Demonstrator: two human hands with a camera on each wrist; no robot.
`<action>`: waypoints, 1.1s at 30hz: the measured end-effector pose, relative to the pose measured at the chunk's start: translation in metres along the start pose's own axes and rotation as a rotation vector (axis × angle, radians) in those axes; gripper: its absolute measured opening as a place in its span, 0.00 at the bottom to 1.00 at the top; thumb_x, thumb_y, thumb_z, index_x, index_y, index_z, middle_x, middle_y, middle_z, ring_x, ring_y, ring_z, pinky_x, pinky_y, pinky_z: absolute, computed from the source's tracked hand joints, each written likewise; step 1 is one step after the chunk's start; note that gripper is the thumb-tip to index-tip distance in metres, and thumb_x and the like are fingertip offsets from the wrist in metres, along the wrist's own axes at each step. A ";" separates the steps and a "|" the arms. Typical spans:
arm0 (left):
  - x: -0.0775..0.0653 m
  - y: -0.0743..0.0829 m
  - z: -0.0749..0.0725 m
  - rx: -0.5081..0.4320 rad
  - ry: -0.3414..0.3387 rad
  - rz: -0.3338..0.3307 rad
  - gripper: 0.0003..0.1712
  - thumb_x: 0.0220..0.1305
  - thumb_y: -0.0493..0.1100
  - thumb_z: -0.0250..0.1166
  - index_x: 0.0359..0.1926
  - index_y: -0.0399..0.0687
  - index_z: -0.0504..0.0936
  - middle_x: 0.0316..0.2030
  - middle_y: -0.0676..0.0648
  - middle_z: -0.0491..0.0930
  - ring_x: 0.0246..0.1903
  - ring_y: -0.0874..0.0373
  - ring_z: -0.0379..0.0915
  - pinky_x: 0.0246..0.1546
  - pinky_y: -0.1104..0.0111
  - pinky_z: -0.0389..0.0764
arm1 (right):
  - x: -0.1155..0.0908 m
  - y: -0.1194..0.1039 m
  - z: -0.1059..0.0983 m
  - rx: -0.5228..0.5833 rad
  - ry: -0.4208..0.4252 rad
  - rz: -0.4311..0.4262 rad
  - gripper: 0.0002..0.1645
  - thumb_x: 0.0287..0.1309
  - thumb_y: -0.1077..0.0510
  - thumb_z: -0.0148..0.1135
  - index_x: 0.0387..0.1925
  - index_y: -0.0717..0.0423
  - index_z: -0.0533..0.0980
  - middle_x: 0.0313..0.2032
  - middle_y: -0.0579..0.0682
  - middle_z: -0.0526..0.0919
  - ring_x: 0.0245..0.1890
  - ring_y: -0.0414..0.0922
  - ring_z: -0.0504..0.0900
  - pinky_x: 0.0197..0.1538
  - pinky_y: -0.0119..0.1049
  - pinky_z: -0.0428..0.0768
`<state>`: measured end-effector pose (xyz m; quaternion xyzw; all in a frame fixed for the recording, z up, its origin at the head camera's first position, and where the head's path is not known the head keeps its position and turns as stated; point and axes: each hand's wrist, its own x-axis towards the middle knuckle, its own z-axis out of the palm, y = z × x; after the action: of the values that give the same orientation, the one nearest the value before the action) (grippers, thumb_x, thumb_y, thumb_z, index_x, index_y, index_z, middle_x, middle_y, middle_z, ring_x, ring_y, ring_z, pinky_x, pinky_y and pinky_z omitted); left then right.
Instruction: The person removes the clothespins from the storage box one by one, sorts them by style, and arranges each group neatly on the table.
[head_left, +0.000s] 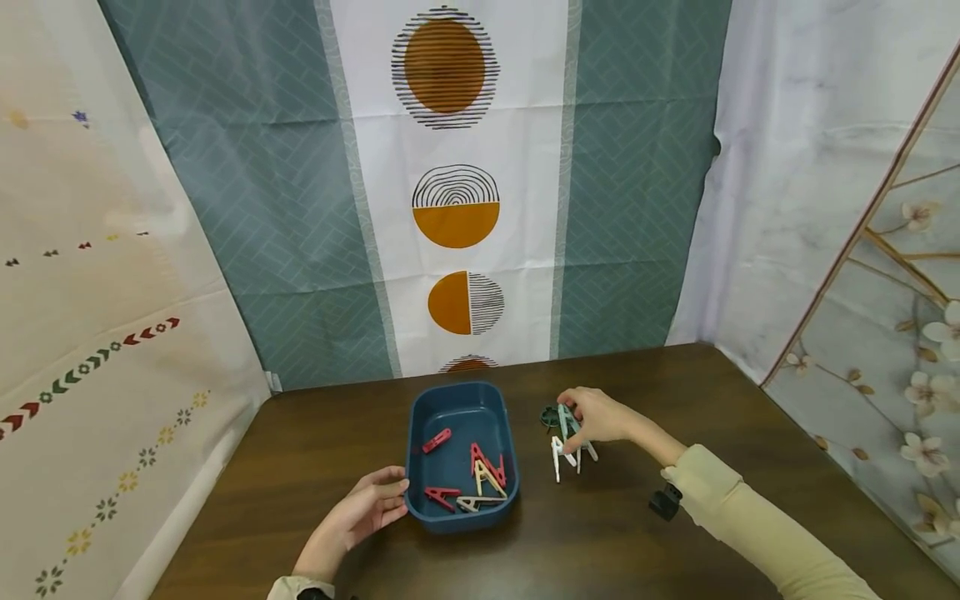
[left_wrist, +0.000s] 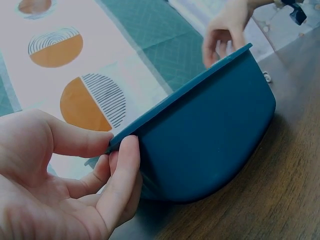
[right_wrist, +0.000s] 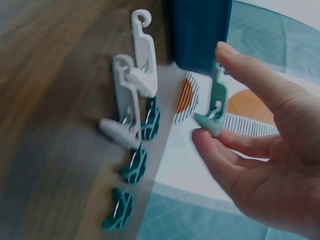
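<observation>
My left hand (head_left: 367, 505) pinches the left rim of a dark blue plastic tub (head_left: 420, 433), thumb above and fingers beneath the lip in the left wrist view. Inside the tub lie several red clothespins (head_left: 437, 441), a yellow clothespin (head_left: 489, 477) and a beige clothespin (head_left: 480, 502). My right hand (head_left: 600, 415), to the right of the tub, holds a light green clothespin (right_wrist: 217, 102) between thumb and fingertips. Two white clothespins (right_wrist: 142, 55) with hooked ends rest on the table close by. Beside them are dark green clothespins (right_wrist: 120, 209), partly behind the hand in the head view.
The brown wooden table (head_left: 300, 450) carries the tub near its middle. A printed curtain (head_left: 465, 250) hangs along the table's far edge. Patterned cloths hang at the left and right sides.
</observation>
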<state>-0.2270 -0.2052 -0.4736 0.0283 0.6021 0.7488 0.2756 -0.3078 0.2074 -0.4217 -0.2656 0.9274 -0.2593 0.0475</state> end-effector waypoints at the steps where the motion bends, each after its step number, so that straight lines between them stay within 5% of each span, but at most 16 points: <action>1: 0.000 0.001 0.000 -0.001 -0.001 0.002 0.12 0.69 0.38 0.56 0.51 0.44 0.67 0.30 0.54 0.79 0.31 0.66 0.79 0.39 0.75 0.82 | -0.003 0.002 -0.001 -0.004 -0.010 0.012 0.47 0.35 0.51 0.81 0.56 0.67 0.70 0.48 0.59 0.78 0.41 0.52 0.80 0.38 0.37 0.80; 17: 0.000 0.001 -0.001 0.002 0.004 0.003 0.12 0.69 0.38 0.56 0.51 0.44 0.67 0.30 0.54 0.79 0.31 0.66 0.79 0.39 0.75 0.82 | -0.033 0.040 0.005 -0.152 -0.124 0.108 0.47 0.34 0.51 0.82 0.53 0.71 0.72 0.44 0.60 0.79 0.44 0.54 0.76 0.46 0.49 0.78; 25: -0.001 0.002 -0.001 0.001 0.002 0.008 0.12 0.69 0.37 0.56 0.52 0.43 0.66 0.29 0.54 0.79 0.30 0.67 0.78 0.38 0.76 0.82 | -0.031 0.031 0.006 -0.206 -0.092 0.161 0.50 0.34 0.48 0.82 0.56 0.70 0.71 0.51 0.64 0.77 0.51 0.62 0.75 0.48 0.55 0.78; 29: -0.001 0.002 0.000 -0.002 -0.007 0.013 0.14 0.69 0.37 0.56 0.52 0.41 0.65 0.29 0.54 0.79 0.30 0.67 0.78 0.39 0.76 0.82 | -0.024 0.011 0.004 -0.199 -0.008 0.081 0.43 0.42 0.48 0.78 0.56 0.66 0.72 0.51 0.61 0.77 0.46 0.57 0.79 0.43 0.49 0.81; 33: 0.000 0.001 0.000 -0.004 -0.001 0.012 0.14 0.69 0.37 0.56 0.53 0.41 0.65 0.29 0.54 0.79 0.30 0.67 0.78 0.38 0.75 0.82 | -0.008 -0.018 0.007 -0.110 0.039 -0.145 0.30 0.52 0.54 0.72 0.55 0.62 0.74 0.51 0.58 0.78 0.45 0.53 0.80 0.43 0.42 0.81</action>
<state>-0.2273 -0.2054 -0.4721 0.0318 0.6003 0.7515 0.2716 -0.2911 0.1954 -0.4189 -0.3291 0.9193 -0.2159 -0.0042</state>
